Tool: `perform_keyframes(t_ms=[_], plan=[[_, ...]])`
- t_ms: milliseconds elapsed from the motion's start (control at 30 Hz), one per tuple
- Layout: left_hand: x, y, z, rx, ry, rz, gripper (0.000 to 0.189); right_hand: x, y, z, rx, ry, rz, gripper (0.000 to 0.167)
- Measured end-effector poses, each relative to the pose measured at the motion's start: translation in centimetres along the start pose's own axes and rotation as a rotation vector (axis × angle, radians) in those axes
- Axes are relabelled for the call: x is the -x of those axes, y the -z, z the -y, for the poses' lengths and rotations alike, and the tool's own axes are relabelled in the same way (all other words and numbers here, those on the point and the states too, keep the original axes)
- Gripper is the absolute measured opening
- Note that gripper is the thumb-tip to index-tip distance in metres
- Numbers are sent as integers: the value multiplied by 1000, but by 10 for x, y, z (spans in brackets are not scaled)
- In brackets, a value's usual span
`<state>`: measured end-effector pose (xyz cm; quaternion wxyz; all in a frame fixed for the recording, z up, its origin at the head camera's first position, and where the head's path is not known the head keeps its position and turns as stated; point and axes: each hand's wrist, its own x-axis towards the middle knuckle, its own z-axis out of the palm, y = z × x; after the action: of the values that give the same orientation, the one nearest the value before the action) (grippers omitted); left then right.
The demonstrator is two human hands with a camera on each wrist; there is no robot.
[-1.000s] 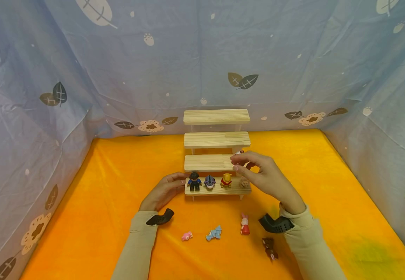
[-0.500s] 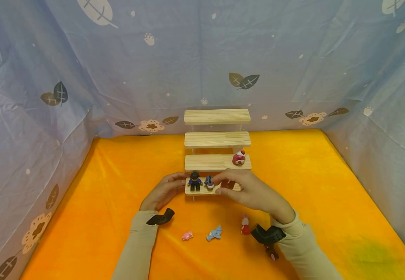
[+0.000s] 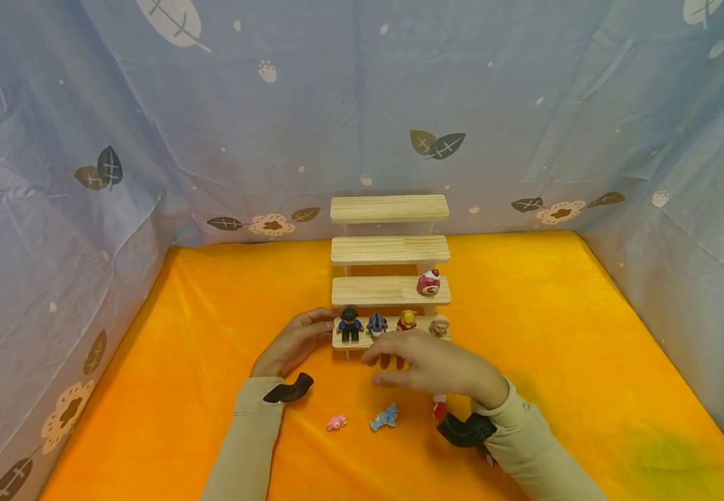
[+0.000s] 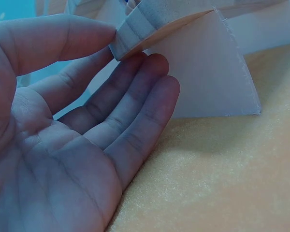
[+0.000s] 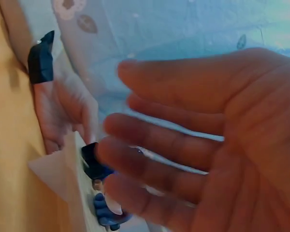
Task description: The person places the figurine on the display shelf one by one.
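Observation:
A stepped wooden display shelf [image 3: 390, 249] stands at the middle. My left hand [image 3: 295, 342] grips the left end of its bottom step; in the left wrist view the thumb is at the board's corner [image 4: 135, 36] and the fingers are beneath. On that step, left to right, are a black-haired toy figure [image 3: 350, 325], a blue-grey donkey figurine [image 3: 377, 324], a yellow bear in red [image 3: 407, 319] and a beige figurine [image 3: 439, 325]. A dark pink bear figurine [image 3: 428, 283] sits on the second step's right end. My right hand [image 3: 430, 363], empty with fingers apart, is in front of the bottom step.
On the orange cloth [image 3: 243, 278] lie a small pink figurine [image 3: 336, 422], a light blue one [image 3: 384, 417] and a red-and-white one [image 3: 439, 407], partly hidden by the right wrist's black mount [image 3: 467, 430]. A brown figurine is mostly hidden under that sleeve. Patterned curtains [image 3: 362, 104] enclose the cloth.
My right hand has let go of the dark pink bear on the second step, passed over the bottom step and come down toward the front. My left hand stays at the shelf's end.

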<state>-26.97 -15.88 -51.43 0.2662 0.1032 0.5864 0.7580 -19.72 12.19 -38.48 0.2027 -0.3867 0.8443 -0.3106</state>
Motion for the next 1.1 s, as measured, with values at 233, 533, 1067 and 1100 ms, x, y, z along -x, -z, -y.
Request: perform_keyframes(t_ms=[233, 533, 1067, 1100], plan=[[-1, 1, 1, -5, 8, -5, 23, -7, -11, -5, 42, -47, 171, 34], [-1, 1, 0, 12, -8, 17, 22, -15, -26, -8, 47, -91, 260, 37], [-1, 1, 1, 7, 6, -5, 22, -18, -43, -14, 152, -128, 317, 37], [-1, 0, 1, 7, 6, -4, 22, -19, -45, -14, 158, -134, 318, 36]])
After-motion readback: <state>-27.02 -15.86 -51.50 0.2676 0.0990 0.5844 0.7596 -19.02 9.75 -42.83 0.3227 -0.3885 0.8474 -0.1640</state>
